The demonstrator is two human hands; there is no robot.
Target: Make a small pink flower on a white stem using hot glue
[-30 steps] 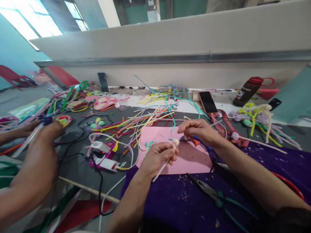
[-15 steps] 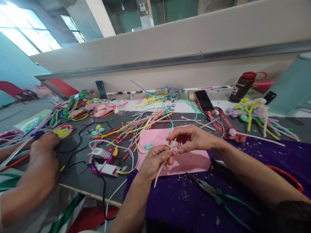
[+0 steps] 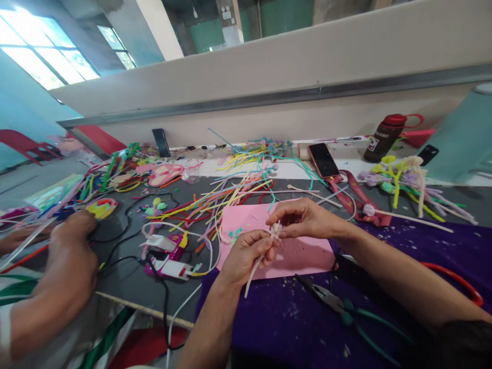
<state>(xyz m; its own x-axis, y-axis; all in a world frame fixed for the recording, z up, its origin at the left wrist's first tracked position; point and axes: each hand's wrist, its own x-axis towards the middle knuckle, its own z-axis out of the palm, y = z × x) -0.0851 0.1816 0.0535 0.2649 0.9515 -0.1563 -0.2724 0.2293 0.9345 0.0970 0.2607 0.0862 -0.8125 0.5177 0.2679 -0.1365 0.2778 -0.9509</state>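
A small pale pink and cream pipe-cleaner flower [image 3: 275,230] is held up over a pink sheet [image 3: 303,256]. My left hand [image 3: 251,251] pinches it from below, closed, and its whitish stem [image 3: 250,279] sticks out downward beneath the fingers. From the right, my right hand [image 3: 303,220] curves over the flower with thumb and fingertips closed against its petals. The fingers partly cover the flower. Long-nose pliers [image 3: 338,305] with green handles lie on the purple cloth [image 3: 277,328] below my right forearm.
Loose colourful pipe cleaners [image 3: 226,195] spread behind the sheet. A purple-and-white plug adapter [image 3: 172,261] with cables sits left of my hands. Further left is a co-worker's hand [image 3: 75,230]. A phone [image 3: 323,160], a dark bottle [image 3: 384,138] and bundled pipe-cleaner flowers [image 3: 400,179] stand right.
My right fingers have shifted slightly around the flower, and its pale centre shows more now. My left hand keeps its hold. The whole view has moved a touch.
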